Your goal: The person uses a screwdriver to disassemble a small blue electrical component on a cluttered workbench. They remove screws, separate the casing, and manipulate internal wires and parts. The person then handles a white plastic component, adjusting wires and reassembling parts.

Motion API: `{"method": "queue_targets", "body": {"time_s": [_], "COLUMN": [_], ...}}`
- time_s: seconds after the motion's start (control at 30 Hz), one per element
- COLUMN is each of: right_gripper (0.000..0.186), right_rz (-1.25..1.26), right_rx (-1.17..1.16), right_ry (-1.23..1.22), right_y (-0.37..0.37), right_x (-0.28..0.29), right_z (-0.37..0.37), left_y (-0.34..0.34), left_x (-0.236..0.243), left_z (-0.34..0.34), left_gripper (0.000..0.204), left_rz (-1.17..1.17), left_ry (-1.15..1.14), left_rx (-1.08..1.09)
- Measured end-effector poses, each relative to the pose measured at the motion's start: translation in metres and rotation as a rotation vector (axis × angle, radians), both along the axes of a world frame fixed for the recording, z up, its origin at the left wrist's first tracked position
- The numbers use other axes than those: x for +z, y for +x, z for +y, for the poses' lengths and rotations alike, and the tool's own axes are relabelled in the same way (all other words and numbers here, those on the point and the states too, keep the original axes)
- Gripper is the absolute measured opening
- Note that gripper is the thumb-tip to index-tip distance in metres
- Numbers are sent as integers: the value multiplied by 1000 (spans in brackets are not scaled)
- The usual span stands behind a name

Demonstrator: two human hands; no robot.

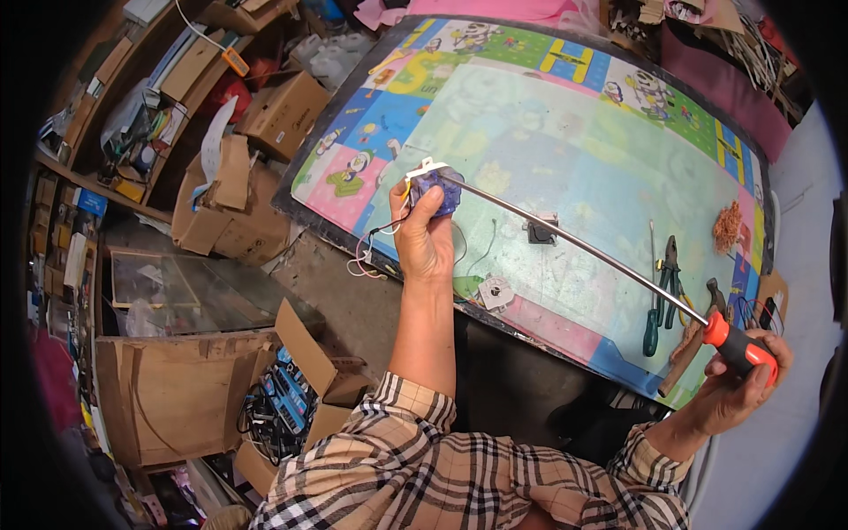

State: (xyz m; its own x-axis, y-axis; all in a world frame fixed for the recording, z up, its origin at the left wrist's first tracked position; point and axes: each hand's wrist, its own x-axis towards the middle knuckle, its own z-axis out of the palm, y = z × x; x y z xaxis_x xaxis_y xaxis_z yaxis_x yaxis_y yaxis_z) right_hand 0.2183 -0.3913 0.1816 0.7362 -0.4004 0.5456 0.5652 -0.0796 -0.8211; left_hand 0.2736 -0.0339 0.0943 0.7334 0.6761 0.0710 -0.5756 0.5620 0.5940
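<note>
My left hand [422, 243] is closed around a small blue-purple part [449, 198], perhaps a wound coil or motor, held above the table's left edge. A white bracket [427, 167] sits at its top, and thin white, black and yellow wires [364, 256] trail from it. At the right, my right hand [738, 397] grips the red-and-black handle of a long screwdriver [574, 243]. Its steel shaft slants across the table to the part, with the tip end at or beside the bracket; exact contact is hard to tell.
On the patterned table [371, 132] lie a black square part [541, 231], a white plate-like part [496, 293], a green-handled screwdriver [651, 329], pliers [670, 265], a hammer [693, 340] and a copper wire bundle [727, 228]. Cardboard boxes [283, 115] and crowded shelves stand left.
</note>
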Motion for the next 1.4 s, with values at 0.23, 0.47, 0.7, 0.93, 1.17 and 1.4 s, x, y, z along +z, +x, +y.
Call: {"method": "queue_targets", "body": {"time_s": [0.23, 0.47, 0.7, 0.93, 1.17, 1.4], "right_gripper": [36, 35, 33, 31, 29, 31], "right_rz": [-111, -23, 193, 381, 374, 374], "right_rx": [-42, -172, -191, -65, 16, 120], "right_ry": [-251, -382, -457, -123, -243, -216], "right_y": [3, 1, 9, 14, 11, 1], "right_x": [-7, -10, -6, -4, -14, -15], "right_z": [-15, -12, -3, 15, -3, -12], "left_y": [0, -6, -8, -9, -11, -10], "left_x": [2, 10, 8, 8, 15, 12], "left_z": [-1, -2, 6, 12, 11, 12], "left_gripper": [44, 44, 40, 38, 36, 39], "left_rz": [-4, 21, 18, 26, 14, 18], "left_ry": [25, 154, 224, 274, 225, 238], "left_rx": [41, 168, 270, 344, 329, 338]}}
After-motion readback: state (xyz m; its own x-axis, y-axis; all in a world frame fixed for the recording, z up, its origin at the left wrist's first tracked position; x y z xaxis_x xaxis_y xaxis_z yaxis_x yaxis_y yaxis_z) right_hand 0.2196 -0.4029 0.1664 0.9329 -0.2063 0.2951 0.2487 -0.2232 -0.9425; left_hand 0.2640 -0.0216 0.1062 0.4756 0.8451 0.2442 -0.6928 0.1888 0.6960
